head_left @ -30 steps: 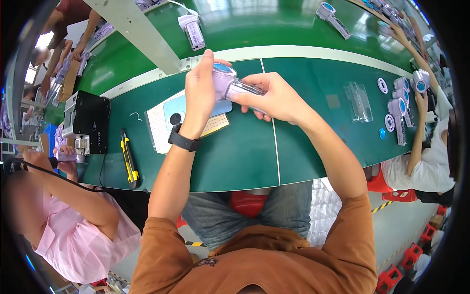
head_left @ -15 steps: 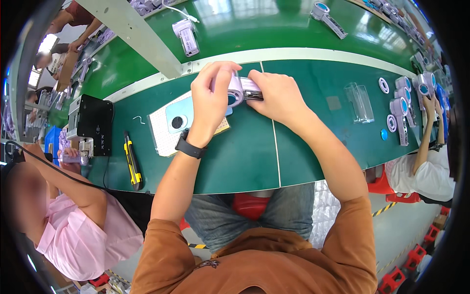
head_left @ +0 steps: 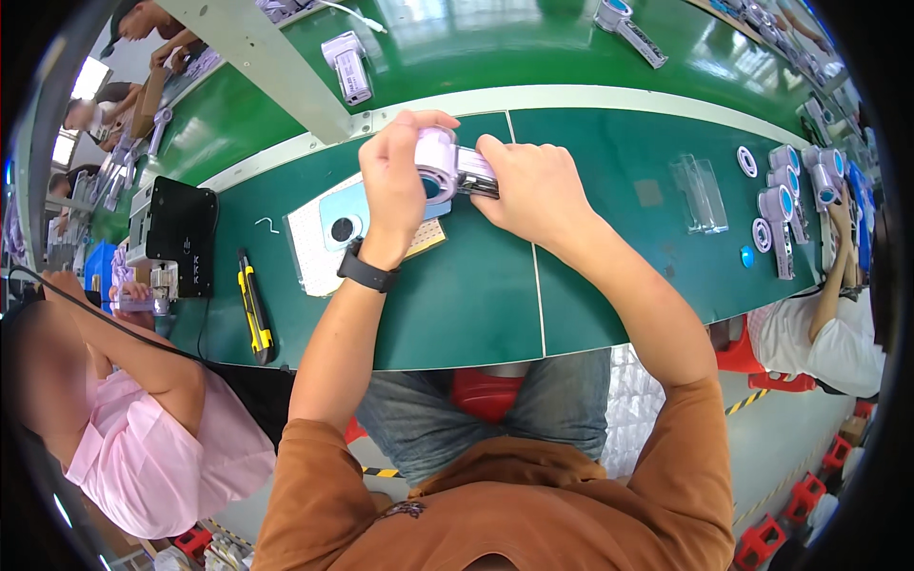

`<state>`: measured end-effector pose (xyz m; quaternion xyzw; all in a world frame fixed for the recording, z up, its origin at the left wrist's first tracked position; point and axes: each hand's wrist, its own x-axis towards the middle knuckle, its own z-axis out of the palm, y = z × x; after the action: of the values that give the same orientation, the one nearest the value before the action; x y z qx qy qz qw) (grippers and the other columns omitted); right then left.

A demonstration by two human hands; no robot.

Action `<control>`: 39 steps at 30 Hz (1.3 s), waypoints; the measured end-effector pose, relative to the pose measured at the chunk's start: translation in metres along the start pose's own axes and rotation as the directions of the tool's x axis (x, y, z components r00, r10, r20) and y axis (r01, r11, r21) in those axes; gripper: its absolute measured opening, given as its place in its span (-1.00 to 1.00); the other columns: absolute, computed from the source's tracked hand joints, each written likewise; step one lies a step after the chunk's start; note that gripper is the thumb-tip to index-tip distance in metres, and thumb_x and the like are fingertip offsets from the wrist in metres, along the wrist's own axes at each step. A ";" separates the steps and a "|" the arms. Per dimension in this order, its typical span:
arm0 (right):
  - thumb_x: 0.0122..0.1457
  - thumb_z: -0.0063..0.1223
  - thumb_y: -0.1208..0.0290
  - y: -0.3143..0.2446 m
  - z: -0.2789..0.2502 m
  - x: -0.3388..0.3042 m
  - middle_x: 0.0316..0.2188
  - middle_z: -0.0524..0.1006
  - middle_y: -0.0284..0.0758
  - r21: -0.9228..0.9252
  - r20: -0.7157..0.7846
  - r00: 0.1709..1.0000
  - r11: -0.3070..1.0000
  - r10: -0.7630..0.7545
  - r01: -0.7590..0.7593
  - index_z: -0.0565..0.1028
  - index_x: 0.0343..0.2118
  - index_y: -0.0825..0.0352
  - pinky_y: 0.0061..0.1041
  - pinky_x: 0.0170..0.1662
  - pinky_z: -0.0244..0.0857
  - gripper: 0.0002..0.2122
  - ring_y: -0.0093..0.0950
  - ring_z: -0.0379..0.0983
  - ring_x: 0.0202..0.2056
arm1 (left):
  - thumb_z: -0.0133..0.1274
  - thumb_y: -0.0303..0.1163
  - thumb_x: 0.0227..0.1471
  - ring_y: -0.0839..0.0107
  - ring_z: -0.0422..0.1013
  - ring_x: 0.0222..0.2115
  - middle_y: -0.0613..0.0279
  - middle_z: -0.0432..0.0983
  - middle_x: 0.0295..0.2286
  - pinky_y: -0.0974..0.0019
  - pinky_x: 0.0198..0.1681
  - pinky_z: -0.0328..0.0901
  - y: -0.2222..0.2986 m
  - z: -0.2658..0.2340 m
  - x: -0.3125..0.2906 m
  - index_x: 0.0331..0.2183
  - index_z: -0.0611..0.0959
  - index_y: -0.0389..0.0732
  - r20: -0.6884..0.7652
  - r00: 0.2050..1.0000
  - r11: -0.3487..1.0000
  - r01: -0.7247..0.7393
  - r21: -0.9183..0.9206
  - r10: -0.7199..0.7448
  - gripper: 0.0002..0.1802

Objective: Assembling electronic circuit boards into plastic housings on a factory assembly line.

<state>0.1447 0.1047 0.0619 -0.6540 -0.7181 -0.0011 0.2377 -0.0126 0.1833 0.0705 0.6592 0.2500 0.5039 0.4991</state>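
Both my hands hold a lavender handheld fan [head_left: 437,150] above the table. My left hand [head_left: 391,181], with a dark watch at its wrist, is wrapped around the round head, which shows a blue ring on its near side. Closed on the handle [head_left: 475,173] is my right hand [head_left: 535,188]; the handle's dark inner side shows between the hands. Below my left hand lies a light blue phone-like slab [head_left: 354,213] with a round black camera patch. It rests on a white dotted sheet [head_left: 309,249], partly hidden by my left wrist.
A yellow-black utility knife [head_left: 254,306] and a black box-shaped machine [head_left: 179,236] are at left. On the right lie clear plastic trays [head_left: 701,195], several lavender fans [head_left: 780,214] and rings [head_left: 746,162]. A post [head_left: 262,67] rises beyond. People sit at both sides.
My hands have shifted slightly left with the fan. Its head has tilted, so more of the lavender shell shows beside my left fingers.
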 end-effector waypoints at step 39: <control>0.01 0.40 0.17 0.006 -0.019 0.009 -0.47 0.62 -0.21 0.612 0.171 0.980 0.768 0.104 -0.188 0.62 -0.26 0.48 -0.51 -0.33 0.38 -0.58 -0.51 0.51 -0.46 | -0.28 -0.04 0.36 0.52 0.47 -0.40 0.21 0.57 -0.41 0.41 -0.27 0.36 -0.010 -0.006 0.005 -0.32 0.58 -0.33 -0.033 0.990 0.991 0.133 -0.032 -0.134 -0.45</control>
<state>0.1565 0.1079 0.0801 -0.5908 -0.6383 0.2970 0.3940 -0.0146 0.1935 0.0632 0.6245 0.2948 0.4843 0.5371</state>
